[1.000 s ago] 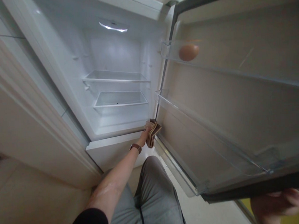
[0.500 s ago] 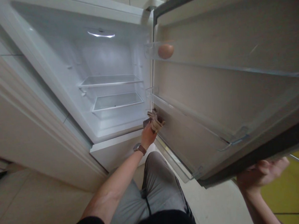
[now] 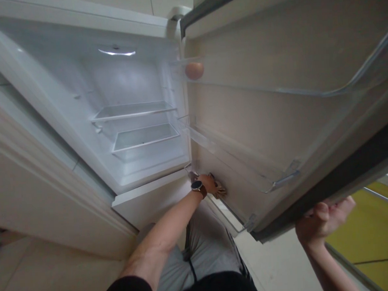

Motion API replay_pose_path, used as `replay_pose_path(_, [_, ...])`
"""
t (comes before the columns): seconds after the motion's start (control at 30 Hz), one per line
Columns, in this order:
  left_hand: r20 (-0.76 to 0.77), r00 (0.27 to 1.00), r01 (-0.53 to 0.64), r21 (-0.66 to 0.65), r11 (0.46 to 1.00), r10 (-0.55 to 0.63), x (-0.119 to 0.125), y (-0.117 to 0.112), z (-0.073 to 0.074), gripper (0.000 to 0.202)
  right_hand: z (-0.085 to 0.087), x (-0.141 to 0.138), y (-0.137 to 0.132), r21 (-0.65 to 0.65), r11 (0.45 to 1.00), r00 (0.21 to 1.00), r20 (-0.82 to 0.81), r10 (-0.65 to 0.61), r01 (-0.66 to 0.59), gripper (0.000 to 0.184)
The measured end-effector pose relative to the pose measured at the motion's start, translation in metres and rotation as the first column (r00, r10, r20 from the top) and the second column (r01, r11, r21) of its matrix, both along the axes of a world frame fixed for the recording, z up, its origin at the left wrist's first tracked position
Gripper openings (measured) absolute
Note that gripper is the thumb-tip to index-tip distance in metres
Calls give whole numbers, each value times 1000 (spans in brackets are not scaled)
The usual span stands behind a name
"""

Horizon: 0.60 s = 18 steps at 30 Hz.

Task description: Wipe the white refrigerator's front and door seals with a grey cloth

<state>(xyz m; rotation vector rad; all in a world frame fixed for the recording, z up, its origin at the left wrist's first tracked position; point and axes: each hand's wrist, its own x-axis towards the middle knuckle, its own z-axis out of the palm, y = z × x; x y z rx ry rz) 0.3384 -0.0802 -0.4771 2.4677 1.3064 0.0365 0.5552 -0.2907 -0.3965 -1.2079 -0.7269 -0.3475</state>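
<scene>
My left hand, with a watch on its wrist, reaches into the lowest bin of the open fridge door. It is closed on a crumpled brownish cloth, which lies against the door's inner wall. Part of the cloth is hidden by the hand. Over on the right, my right hand grips the outer edge of the door from below, its thumb near the dark door seal.
A brown egg sits in the upper door bin. Clear glass shelves span the lit fridge interior. Below is a white lower front. A yellow-green cabinet front stands beyond the door.
My left hand has moved with the cloth down and right, from near the hinge side along the bottom of the door. My right hand stays on the door edge. The view has shifted slightly.
</scene>
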Motion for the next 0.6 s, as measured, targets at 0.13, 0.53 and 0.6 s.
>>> replay_pose_path(0.13, [-167, 973, 154, -31, 988, -157, 42, -54, -4, 21, -3, 3, 0, 1, 1000, 1000, 5, 5, -5, 74])
replay_pose_path(0.53, [-182, 954, 217, -131, 967, -239, 30, -62, 7, 20, -13, 6, -5, -32, 999, 995, 101, -13, 16, 83])
replay_pose_path(0.6, [-133, 981, 125, -106, 986, -139, 16, -41, 7, 20, -13, 4, -5, -34, 999, 995, 95, -13, 16, 84])
